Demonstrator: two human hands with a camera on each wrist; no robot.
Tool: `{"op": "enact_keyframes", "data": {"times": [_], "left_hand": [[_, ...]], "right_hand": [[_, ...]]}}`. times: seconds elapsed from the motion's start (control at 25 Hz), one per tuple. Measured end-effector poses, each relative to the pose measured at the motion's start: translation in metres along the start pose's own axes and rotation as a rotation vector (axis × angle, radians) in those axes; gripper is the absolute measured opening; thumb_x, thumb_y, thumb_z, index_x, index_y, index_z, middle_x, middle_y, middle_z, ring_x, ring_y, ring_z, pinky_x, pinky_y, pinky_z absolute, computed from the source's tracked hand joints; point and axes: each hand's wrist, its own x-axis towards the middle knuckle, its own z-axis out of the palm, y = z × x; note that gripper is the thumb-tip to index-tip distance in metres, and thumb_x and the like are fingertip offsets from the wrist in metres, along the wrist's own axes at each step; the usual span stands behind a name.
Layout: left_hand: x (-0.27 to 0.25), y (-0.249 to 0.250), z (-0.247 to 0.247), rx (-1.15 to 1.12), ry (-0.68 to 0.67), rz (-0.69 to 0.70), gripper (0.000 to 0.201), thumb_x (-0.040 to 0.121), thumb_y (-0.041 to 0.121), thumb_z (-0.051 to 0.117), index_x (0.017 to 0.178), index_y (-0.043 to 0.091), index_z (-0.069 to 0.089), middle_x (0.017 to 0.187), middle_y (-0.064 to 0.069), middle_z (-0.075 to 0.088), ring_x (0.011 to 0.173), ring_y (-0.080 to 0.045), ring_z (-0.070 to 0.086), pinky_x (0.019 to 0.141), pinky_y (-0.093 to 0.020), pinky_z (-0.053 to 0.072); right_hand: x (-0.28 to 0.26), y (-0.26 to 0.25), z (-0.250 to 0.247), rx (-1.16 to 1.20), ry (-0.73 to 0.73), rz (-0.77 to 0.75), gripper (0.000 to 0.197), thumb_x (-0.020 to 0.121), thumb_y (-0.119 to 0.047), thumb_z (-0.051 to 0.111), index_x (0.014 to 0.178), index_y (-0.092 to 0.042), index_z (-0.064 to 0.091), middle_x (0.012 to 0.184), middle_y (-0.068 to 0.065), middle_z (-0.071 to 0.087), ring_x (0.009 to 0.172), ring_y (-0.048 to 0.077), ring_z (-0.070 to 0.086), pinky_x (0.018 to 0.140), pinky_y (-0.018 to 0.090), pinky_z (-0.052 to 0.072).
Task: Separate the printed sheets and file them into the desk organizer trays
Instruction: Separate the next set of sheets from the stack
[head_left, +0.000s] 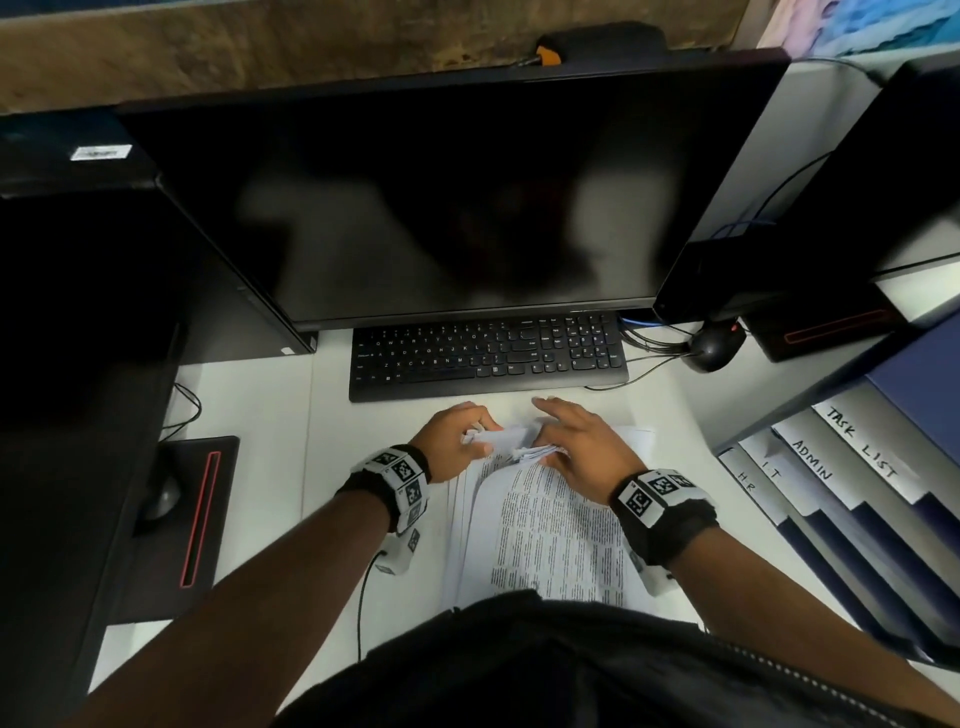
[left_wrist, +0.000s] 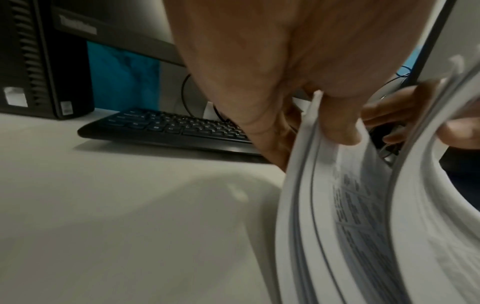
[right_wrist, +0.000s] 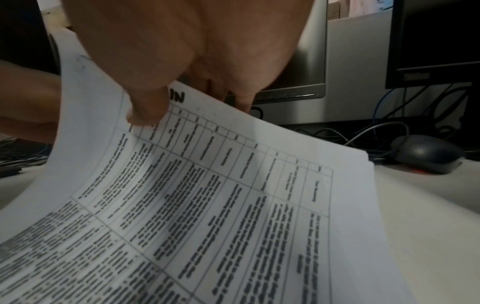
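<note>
A stack of printed sheets (head_left: 540, 525) with tables of text lies on the white desk before me, its far edge lifted and curled. My left hand (head_left: 457, 436) pinches the raised far-left corner of several sheets (left_wrist: 337, 185). My right hand (head_left: 576, 441) grips the top sheets (right_wrist: 221, 195) at their far edge, thumb on the printed face near a heading ending in "IN". The desk organizer trays (head_left: 841, 499), dark blue with tabs labelled HR, I.T, ADMIN and TASK LIST, stand at the right.
A black keyboard (head_left: 488, 353) lies just beyond my hands, under a dark monitor (head_left: 441, 197). A black mouse (head_left: 714, 348) and cables sit at the back right. A computer tower (head_left: 78, 291) and a black pad (head_left: 192, 514) stand at the left.
</note>
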Motion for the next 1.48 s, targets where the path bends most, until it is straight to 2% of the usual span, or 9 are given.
{"op": "enact_keyframes", "data": {"times": [0.16, 0.28, 0.36, 0.6, 0.72, 0.88, 1.12, 1.32, 1.48], "left_hand": [[-0.016, -0.001, -0.008, -0.121, -0.128, -0.022, 0.028, 0.071, 0.013, 0.079, 0.087, 0.034, 0.068, 0.1, 0.003, 0.069, 0.094, -0.015, 0.064, 0.085, -0.03, 0.053], [-0.02, 0.001, -0.014, -0.18, -0.153, -0.101, 0.012, 0.089, 0.026, 0.062, 0.097, 0.027, 0.07, 0.102, 0.006, 0.068, 0.095, -0.012, 0.061, 0.082, -0.026, 0.049], [-0.021, 0.0, -0.013, -0.223, -0.118, -0.191, 0.031, 0.099, 0.033, 0.04, 0.106, 0.02, 0.068, 0.108, 0.004, 0.064, 0.095, -0.011, 0.058, 0.078, -0.027, 0.05], [-0.025, -0.002, -0.011, -0.248, -0.114, -0.212, 0.028, 0.09, 0.032, 0.06, 0.118, 0.028, 0.058, 0.114, 0.005, 0.062, 0.093, -0.012, 0.065, 0.06, -0.024, 0.054], [-0.025, -0.002, -0.013, -0.225, -0.059, -0.19, 0.028, 0.091, 0.033, 0.058, 0.117, 0.023, 0.06, 0.117, 0.004, 0.063, 0.097, -0.013, 0.064, 0.066, -0.029, 0.058], [-0.027, -0.001, -0.008, -0.15, -0.049, -0.159, 0.027, 0.095, 0.033, 0.05, 0.114, 0.02, 0.064, 0.117, 0.003, 0.063, 0.096, -0.007, 0.059, 0.058, -0.013, 0.047], [-0.031, -0.001, -0.008, -0.279, -0.017, -0.27, 0.028, 0.092, 0.036, 0.055, 0.119, 0.028, 0.059, 0.115, 0.005, 0.059, 0.095, -0.014, 0.062, 0.054, -0.035, 0.059], [-0.033, 0.002, -0.01, -0.328, -0.028, -0.271, 0.031, 0.094, 0.038, 0.051, 0.123, 0.031, 0.055, 0.122, -0.002, 0.054, 0.103, -0.018, 0.058, 0.055, -0.037, 0.059], [-0.031, -0.002, -0.006, -0.218, -0.023, -0.289, 0.04, 0.092, 0.023, 0.056, 0.127, 0.04, 0.048, 0.122, -0.008, 0.048, 0.092, -0.026, 0.065, 0.059, -0.039, 0.06]], "right_hand": [[0.006, -0.005, 0.003, 0.066, -0.098, -0.011, 0.016, 0.088, -0.019, 0.059, 0.104, -0.018, 0.061, 0.129, 0.004, 0.058, 0.117, 0.024, 0.052, 0.102, 0.038, 0.037], [0.005, -0.007, 0.002, 0.098, -0.075, -0.014, 0.014, 0.088, -0.02, 0.058, 0.101, -0.022, 0.06, 0.107, -0.001, 0.066, 0.097, 0.019, 0.056, 0.088, 0.038, 0.045], [0.001, -0.008, 0.002, 0.085, -0.059, -0.022, 0.014, 0.089, -0.02, 0.058, 0.102, -0.022, 0.06, 0.108, -0.001, 0.067, 0.097, 0.019, 0.057, 0.087, 0.038, 0.045], [-0.012, -0.013, 0.004, 0.105, 0.063, -0.111, 0.015, 0.082, -0.01, 0.065, 0.097, -0.014, 0.065, 0.113, 0.001, 0.068, 0.096, 0.019, 0.064, 0.092, 0.029, 0.044], [-0.015, -0.013, 0.004, 0.119, 0.08, -0.123, 0.016, 0.083, -0.011, 0.061, 0.098, -0.014, 0.064, 0.115, 0.001, 0.067, 0.094, 0.021, 0.064, 0.09, 0.032, 0.046], [-0.022, -0.009, 0.013, 0.123, 0.104, -0.133, 0.023, 0.082, -0.008, 0.058, 0.101, -0.018, 0.064, 0.123, -0.002, 0.062, 0.109, 0.012, 0.058, 0.099, 0.032, 0.039], [-0.024, -0.008, 0.011, 0.13, 0.115, -0.122, 0.027, 0.08, 0.0, 0.063, 0.101, -0.016, 0.065, 0.124, -0.003, 0.062, 0.113, 0.01, 0.055, 0.102, 0.029, 0.034], [-0.027, -0.006, 0.015, 0.106, 0.098, -0.106, 0.034, 0.08, 0.004, 0.061, 0.106, -0.018, 0.066, 0.133, -0.001, 0.054, 0.126, 0.007, 0.04, 0.107, 0.028, 0.023], [-0.026, -0.007, 0.013, 0.102, 0.142, -0.12, 0.031, 0.078, 0.002, 0.065, 0.102, -0.017, 0.067, 0.123, -0.002, 0.062, 0.117, 0.01, 0.052, 0.103, 0.028, 0.031]]}}
